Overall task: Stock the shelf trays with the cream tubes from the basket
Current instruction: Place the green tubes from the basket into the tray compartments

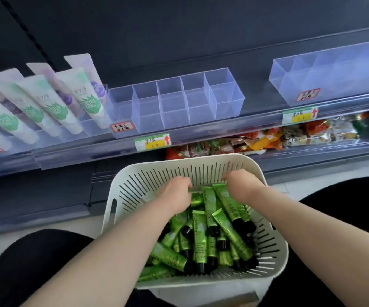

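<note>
Green cream tubes [200, 231] with black caps lie heaped in a white slotted basket [179, 161], low in the head view and just below the shelf edge. Both hands reach into the heap at the basket's far end. The left hand [175, 192] has its fingers curled down among the tubes, and the right hand [243, 187] curls over the crimped tube ends. I cannot tell whether either hand actually grasps a tube. Above, a clear divided tray [176, 107] stands on the shelf beside upright white tubes [52, 103], with a second clear tray [334, 78] further right.
</note>
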A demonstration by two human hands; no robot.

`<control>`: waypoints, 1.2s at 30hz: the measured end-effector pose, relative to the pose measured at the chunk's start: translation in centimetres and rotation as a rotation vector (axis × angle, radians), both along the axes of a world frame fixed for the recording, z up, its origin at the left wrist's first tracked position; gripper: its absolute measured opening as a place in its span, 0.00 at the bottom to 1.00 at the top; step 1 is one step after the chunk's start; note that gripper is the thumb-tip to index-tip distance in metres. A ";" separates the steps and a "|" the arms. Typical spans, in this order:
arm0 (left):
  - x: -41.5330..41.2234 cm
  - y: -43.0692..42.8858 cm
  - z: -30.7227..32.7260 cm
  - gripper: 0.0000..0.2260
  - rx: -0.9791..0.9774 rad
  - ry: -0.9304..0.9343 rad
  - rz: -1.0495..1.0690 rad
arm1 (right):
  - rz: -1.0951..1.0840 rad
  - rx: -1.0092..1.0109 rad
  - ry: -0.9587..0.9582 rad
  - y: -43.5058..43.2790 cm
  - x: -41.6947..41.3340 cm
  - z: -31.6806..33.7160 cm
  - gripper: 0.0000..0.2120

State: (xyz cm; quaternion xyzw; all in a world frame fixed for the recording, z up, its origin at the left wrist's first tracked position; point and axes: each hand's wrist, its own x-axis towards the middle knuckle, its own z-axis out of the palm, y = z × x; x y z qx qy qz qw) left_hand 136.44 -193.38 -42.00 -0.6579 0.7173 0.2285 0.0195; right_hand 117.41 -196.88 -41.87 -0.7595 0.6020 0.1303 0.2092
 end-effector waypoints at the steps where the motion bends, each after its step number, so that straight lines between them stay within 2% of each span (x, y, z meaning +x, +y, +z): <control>1: 0.3 0.4 -0.1 0.08 0.002 0.000 0.008 | -0.005 0.024 0.001 0.4 0.1 -0.5 0.20; 5: 1.2 2.1 -0.2 0.12 0.029 -0.014 -0.002 | -0.067 0.111 0.015 2.5 1.1 -2.8 0.17; 11: 2.0 3.8 -0.6 0.13 0.014 0.021 0.022 | -0.301 0.050 -0.068 4.1 2.1 -5.1 0.22; 13: 2.1 3.9 -0.8 0.13 0.031 0.034 0.036 | -0.346 0.073 -0.084 3.8 2.3 -5.1 0.27; 15: 2.0 3.6 -1.0 0.13 0.047 0.029 0.045 | -0.305 0.111 -0.076 3.3 2.3 -4.4 0.30; 21: -0.2 1.9 -2.5 0.13 0.133 0.061 0.117 | 0.021 0.056 -0.030 0.9 0.9 0.0 0.20; 22: -0.8 1.8 -2.8 0.14 0.142 0.067 0.123 | 0.032 0.041 -0.040 0.6 0.5 0.9 0.17; 27: -4.2 1.6 -4.4 0.14 0.114 0.121 0.230 | -0.004 -0.032 -0.224 0.1 -1.5 3.3 0.14; 29: -5.1 1.3 -4.8 0.13 0.080 0.104 0.245 | 0.022 -0.049 -0.280 0.5 -2.0 3.2 0.24; 31: -5.6 0.8 -5.0 0.15 0.072 0.066 0.265 | 0.043 -0.100 -0.296 0.6 -2.1 3.0 0.29; 36: -6.3 -0.2 -5.3 0.16 0.107 -0.020 0.294 | -0.022 -0.185 -0.444 0.0 -2.7 2.4 0.20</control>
